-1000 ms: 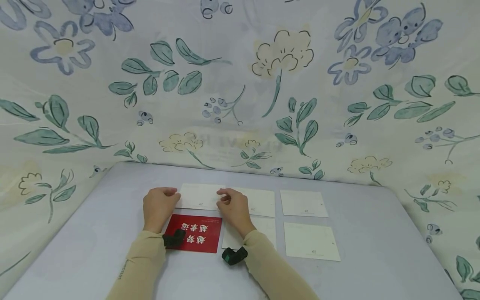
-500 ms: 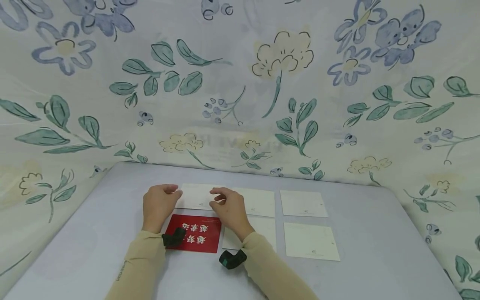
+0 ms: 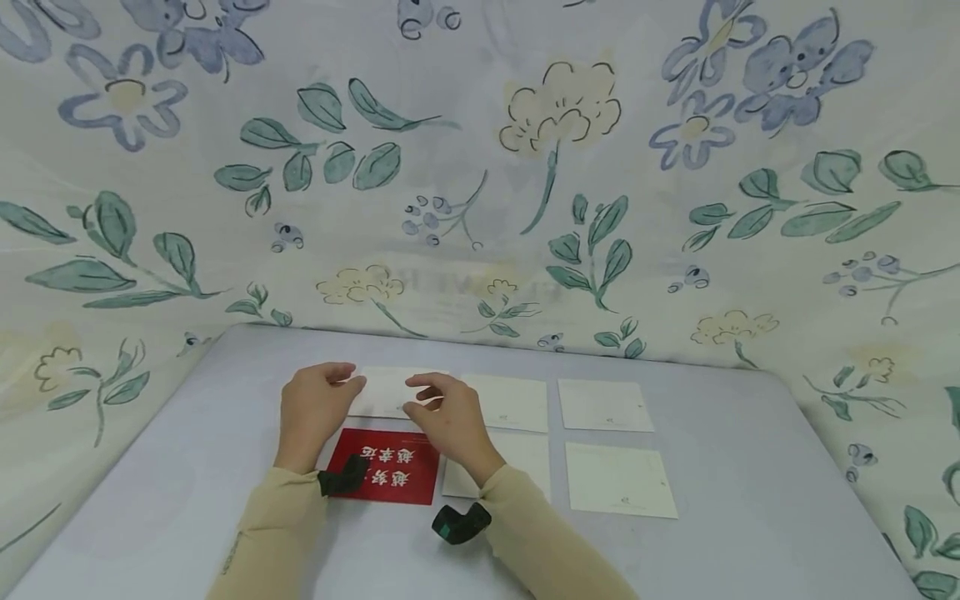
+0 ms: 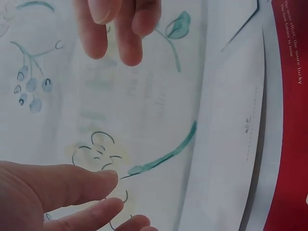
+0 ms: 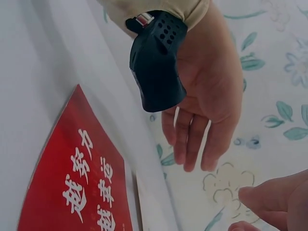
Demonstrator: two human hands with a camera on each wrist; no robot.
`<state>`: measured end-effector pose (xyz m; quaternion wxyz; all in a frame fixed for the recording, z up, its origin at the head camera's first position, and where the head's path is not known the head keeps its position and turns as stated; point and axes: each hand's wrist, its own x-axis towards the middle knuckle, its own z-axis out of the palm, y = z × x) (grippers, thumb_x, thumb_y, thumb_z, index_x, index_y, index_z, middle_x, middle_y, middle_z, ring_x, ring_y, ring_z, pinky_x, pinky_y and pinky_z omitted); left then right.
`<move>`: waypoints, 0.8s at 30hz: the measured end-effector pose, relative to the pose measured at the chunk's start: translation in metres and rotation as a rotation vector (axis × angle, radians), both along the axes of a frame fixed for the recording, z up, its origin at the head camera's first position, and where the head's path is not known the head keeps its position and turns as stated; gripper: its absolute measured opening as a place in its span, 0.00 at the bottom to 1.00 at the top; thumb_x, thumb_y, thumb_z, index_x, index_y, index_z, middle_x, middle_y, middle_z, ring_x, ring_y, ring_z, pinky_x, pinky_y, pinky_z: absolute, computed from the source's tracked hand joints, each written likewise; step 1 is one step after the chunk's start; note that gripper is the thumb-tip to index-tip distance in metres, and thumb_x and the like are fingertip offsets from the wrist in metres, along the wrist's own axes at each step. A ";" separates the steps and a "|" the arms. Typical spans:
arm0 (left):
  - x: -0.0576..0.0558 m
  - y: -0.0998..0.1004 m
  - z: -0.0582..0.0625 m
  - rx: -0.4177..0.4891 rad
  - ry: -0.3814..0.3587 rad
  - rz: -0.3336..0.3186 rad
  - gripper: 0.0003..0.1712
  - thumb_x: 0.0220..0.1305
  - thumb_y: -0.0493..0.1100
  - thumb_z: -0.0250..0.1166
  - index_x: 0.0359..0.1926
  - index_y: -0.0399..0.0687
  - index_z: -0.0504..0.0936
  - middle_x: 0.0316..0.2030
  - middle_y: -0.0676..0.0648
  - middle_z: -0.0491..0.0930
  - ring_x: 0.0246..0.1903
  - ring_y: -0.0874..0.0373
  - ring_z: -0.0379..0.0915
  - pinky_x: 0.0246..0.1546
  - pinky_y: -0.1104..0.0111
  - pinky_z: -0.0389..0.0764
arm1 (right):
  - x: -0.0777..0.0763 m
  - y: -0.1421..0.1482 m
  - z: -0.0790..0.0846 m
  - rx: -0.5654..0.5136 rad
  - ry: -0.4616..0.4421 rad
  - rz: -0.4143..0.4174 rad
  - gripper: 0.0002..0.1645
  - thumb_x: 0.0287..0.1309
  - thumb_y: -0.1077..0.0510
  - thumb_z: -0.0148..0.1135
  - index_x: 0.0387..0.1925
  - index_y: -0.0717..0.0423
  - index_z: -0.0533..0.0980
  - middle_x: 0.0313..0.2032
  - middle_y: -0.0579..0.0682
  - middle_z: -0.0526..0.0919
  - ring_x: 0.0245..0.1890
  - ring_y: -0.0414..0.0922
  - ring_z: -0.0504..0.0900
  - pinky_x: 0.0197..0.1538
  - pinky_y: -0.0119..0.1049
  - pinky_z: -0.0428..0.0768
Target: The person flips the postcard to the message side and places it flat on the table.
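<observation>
My left hand (image 3: pixel 311 412) hovers at the left end of a white card (image 3: pixel 386 400) in the back row, thumb and fingers loosely bent with nothing between them. Over the same card's right part is my right hand (image 3: pixel 448 421), also holding nothing, its thumb and fingers apart. Both hands face each other across a gap; in the right wrist view the left hand (image 5: pixel 211 91) hangs with fingers extended. In front of the white card lies a red card (image 3: pixel 408 487) with white Chinese characters, partly covered by the left wrist's black camera (image 3: pixel 345 477).
More white cards lie in two rows: one back middle (image 3: pixel 521 404), one back right (image 3: pixel 606 407), one front right (image 3: pixel 622 481) and one front middle (image 3: pixel 525 458), partly hidden by the right arm. A floral curtain (image 3: pixel 465 217) rises behind the pale table (image 3: pixel 750 467).
My right hand has drifted left over the back-left white card, narrowing the gap between the hands. The left hand has risen slightly. The cards lie as before.
</observation>
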<state>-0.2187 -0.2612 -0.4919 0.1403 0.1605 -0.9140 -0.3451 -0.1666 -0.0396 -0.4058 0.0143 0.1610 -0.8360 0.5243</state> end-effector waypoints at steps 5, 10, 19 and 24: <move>0.010 0.003 0.006 -0.033 0.009 -0.034 0.34 0.54 0.70 0.54 0.53 0.54 0.79 0.47 0.45 0.80 0.44 0.48 0.74 0.35 0.57 0.81 | 0.008 0.002 0.004 0.013 -0.048 0.020 0.18 0.54 0.55 0.65 0.48 0.45 0.78 0.42 0.47 0.80 0.36 0.37 0.76 0.38 0.27 0.77; 0.041 0.019 0.054 0.026 -0.066 -0.098 0.32 0.58 0.63 0.59 0.55 0.46 0.77 0.48 0.39 0.78 0.46 0.43 0.72 0.32 0.58 0.81 | 0.015 0.006 0.002 0.017 -0.075 0.048 0.18 0.53 0.54 0.64 0.49 0.43 0.77 0.44 0.49 0.79 0.37 0.38 0.76 0.38 0.28 0.77; 0.062 0.022 0.060 -0.037 -0.069 -0.119 0.32 0.58 0.60 0.61 0.57 0.44 0.75 0.47 0.37 0.78 0.42 0.43 0.75 0.25 0.62 0.80 | 0.031 0.014 -0.004 0.076 -0.064 0.077 0.25 0.52 0.56 0.66 0.54 0.47 0.74 0.47 0.49 0.77 0.44 0.46 0.76 0.39 0.27 0.77; 0.057 0.006 0.030 -0.102 -0.046 -0.121 0.34 0.57 0.62 0.60 0.57 0.44 0.75 0.46 0.37 0.78 0.41 0.43 0.75 0.27 0.58 0.81 | 0.037 0.017 -0.005 0.137 -0.066 0.073 0.29 0.49 0.56 0.68 0.54 0.50 0.73 0.45 0.50 0.77 0.42 0.44 0.75 0.37 0.26 0.76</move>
